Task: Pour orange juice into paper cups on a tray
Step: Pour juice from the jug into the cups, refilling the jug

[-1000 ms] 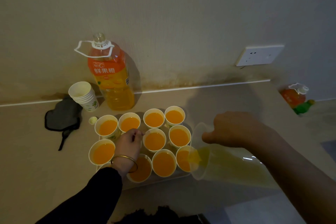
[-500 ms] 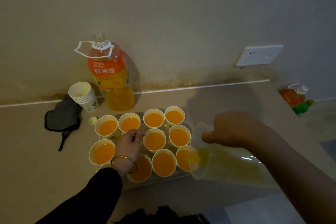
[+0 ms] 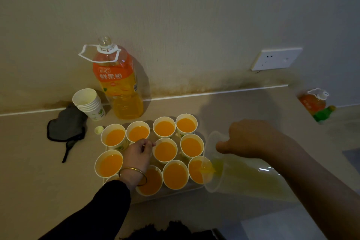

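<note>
Several paper cups filled with orange juice stand on a clear tray [image 3: 175, 194] on the counter. My right hand [image 3: 251, 138] grips a clear plastic pitcher [image 3: 243, 179] by its handle; the pitcher is tipped to the left with its spout over the front right cup [image 3: 195, 171]. Pale juice lies along the pitcher's lower side. My left hand [image 3: 136, 156], with a bangle on the wrist, sits over the middle of the tray. Its curled fingers pinch the rim of a cup that it mostly hides.
A large open orange juice bottle [image 3: 118, 84] stands by the wall behind the tray, next to a stack of empty paper cups [image 3: 89, 103]. A bottle cap [image 3: 98, 129] and a dark cloth [image 3: 64, 124] lie left. A smaller bottle [image 3: 313, 101] and a green object [image 3: 324, 113] sit far right.
</note>
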### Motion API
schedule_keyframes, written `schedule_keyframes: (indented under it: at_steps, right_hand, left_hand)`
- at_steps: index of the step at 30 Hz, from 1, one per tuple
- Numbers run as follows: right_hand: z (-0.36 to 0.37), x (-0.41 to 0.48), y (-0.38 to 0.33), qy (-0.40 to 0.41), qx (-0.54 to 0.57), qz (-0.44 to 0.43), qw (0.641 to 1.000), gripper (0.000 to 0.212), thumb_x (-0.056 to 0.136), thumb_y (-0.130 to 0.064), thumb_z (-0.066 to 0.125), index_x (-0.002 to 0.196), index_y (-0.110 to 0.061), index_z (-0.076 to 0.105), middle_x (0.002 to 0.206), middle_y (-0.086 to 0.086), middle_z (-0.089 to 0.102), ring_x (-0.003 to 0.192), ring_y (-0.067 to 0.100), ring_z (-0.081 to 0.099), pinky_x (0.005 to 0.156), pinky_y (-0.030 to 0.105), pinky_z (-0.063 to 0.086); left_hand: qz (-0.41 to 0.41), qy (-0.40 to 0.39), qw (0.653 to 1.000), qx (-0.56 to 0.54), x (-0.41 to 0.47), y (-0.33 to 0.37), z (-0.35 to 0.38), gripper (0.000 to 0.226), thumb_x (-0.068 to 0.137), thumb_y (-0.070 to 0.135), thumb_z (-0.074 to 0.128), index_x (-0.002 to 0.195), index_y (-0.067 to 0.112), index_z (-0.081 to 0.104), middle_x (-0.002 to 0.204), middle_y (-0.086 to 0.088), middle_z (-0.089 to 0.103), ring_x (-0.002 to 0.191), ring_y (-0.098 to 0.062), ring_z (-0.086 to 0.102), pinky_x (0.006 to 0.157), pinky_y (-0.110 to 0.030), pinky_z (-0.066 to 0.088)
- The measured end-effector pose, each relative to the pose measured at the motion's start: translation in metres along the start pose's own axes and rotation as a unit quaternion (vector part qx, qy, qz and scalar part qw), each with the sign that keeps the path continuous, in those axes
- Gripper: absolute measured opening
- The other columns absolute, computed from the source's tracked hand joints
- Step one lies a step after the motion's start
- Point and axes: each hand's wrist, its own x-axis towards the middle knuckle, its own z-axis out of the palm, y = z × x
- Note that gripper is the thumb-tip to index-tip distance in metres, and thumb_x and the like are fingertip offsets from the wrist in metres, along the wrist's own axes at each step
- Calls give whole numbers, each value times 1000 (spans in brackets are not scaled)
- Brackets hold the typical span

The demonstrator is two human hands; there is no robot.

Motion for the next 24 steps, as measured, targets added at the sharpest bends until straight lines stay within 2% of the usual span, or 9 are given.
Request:
schedule_keyframes:
  at_steps: [4,6,8,13,18,21,24]
  right_hand:
    - [0,0,0,-3,-3,1,1000,49,91,-56,48,116,-15,58,91,-2,48,79,12,41,69,23,28]
    - [0,1,0,-2,-5,0,1000,48,90,-56,48,113,-15,58,92,0,52,77,12,41,63,22,29]
    - [0,1,0,-1,-8,-1,1000,47,90,-56,48,111,-16,59,86,-3,48,72,10,40,54,20,24]
    - [0,2,0,-2,-9,-3,1000,47,91,-56,48,111,-16,59,82,-5,44,67,7,38,51,19,20]
    - [2,3,1,2,-3,-1,1000,46,89,-57,49,109,-17,59,74,-7,41,65,5,37,56,21,25]
    - [1,4,0,0,-7,1,1000,46,89,-57,49,109,-17,59,80,-5,44,72,9,41,62,23,27]
    - [1,4,0,-3,-6,0,1000,47,90,-57,48,111,-17,59,84,-4,45,75,11,41,59,21,27]
  left_hand:
    - [-6,0,1000,1,-1,0,0,24,96,17,47,79,20,65,60,7,55,56,-8,46,55,-26,32]
    - [-6,-2,1000,-3,-1,1,0,24,96,17,48,78,22,63,62,5,56,57,-9,47,55,-26,33]
    - [-7,-3,1000,-6,0,1,0,24,96,16,48,79,22,64,60,7,54,56,-9,46,55,-26,32]
    - [-12,-4,1000,-11,-1,2,0,24,96,17,47,80,20,64,61,4,56,55,-10,46,54,-24,35]
    - [-16,-6,1000,-14,-1,2,0,24,96,17,47,79,22,63,56,3,53,53,-11,45,53,-25,33]
    - [-13,-4,1000,-14,-1,2,-1,24,96,16,47,79,22,63,64,2,58,57,-9,47,55,-24,34]
    - [-13,-4,1000,-20,-2,2,-2,25,96,16,47,78,23,63,65,2,59,57,-9,48,55,-24,35]
